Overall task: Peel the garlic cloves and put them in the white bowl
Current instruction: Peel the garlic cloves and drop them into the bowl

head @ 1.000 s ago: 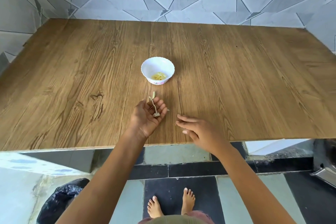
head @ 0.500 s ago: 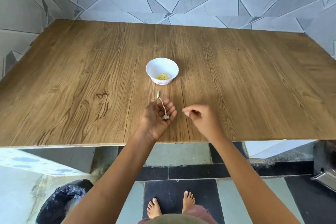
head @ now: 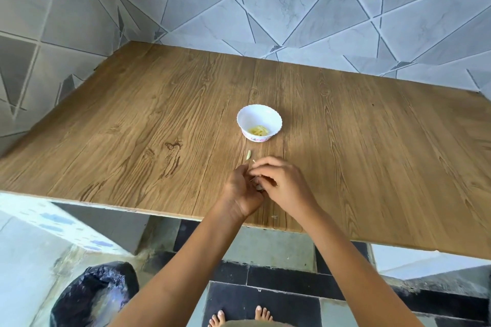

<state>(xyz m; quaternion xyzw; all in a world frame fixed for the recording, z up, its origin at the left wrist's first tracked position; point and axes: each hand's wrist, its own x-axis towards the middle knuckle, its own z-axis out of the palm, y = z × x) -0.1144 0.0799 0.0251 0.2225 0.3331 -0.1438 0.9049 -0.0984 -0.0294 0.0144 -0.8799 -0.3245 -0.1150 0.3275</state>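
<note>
A white bowl (head: 259,114) with a scalloped rim stands mid-table and holds several peeled yellowish garlic cloves (head: 258,130). A small pale garlic piece (head: 249,154) lies on the wood just in front of it. Near the front edge my left hand (head: 237,190) is cupped round dry garlic scraps, a thin stem (head: 254,161) poking out above the fingers. My right hand (head: 283,184) lies against it from the right, fingers curled into the left palm and pinching at the scraps. What lies between the two hands is mostly hidden.
The wooden table (head: 132,127) runs back to a tiled wall. A bin lined with a black bag (head: 93,297) stands on the floor at the lower left, below the table's front edge. My bare feet (head: 239,317) show at the bottom.
My right hand, which pinched something small off the table, has moved left onto my left palm. My left hand has gone from lying flat with scraps on it to cupped.
</note>
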